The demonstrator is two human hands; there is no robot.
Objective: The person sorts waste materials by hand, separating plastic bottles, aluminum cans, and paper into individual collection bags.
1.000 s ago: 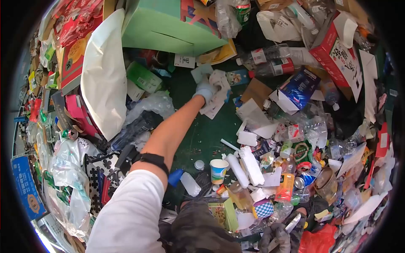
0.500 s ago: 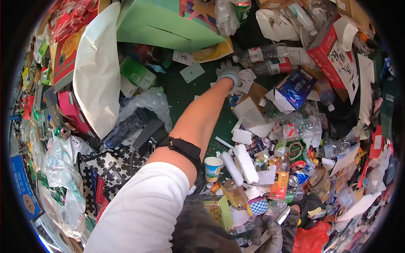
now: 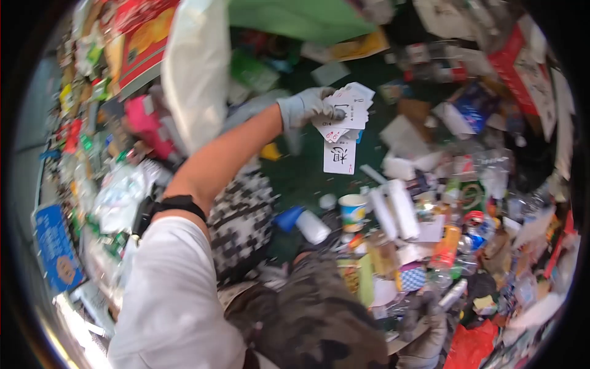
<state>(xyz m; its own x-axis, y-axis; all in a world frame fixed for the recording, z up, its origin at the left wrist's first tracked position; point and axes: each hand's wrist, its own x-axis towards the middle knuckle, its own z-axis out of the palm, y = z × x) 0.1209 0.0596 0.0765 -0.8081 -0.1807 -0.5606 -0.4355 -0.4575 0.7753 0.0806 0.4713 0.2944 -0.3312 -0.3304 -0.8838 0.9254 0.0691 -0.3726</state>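
My left hand [image 3: 310, 109], in a grey glove, is closed on a fanned bunch of playing cards [image 3: 350, 111], held above the dark green floor. One card with a large black character [image 3: 339, 157] hangs below the others. A black band [image 3: 181, 206] circles my left arm near the elbow. My right hand [image 3: 425, 338], also gloved, is low at the right beside my camouflage-clad leg [image 3: 326, 313]. Its fingers are curled around a pale, narrow thing that is blurred and partly hidden. A paper cup [image 3: 353, 213] stands between the two hands.
Mixed waste surrounds me: plastic bottles [image 3: 433, 61], a blue box [image 3: 472, 109], white foam strips [image 3: 402, 212] and a red bag [image 3: 470, 345]. A green box [image 3: 301, 18] and a large white bag [image 3: 195, 77] stand ahead. A patterned bag [image 3: 243, 215] lies nearer on the left.
My left hand has lifted from the floor and come back toward me with the playing cards. The view has shifted left and blurred. My right hand stays low at the right.
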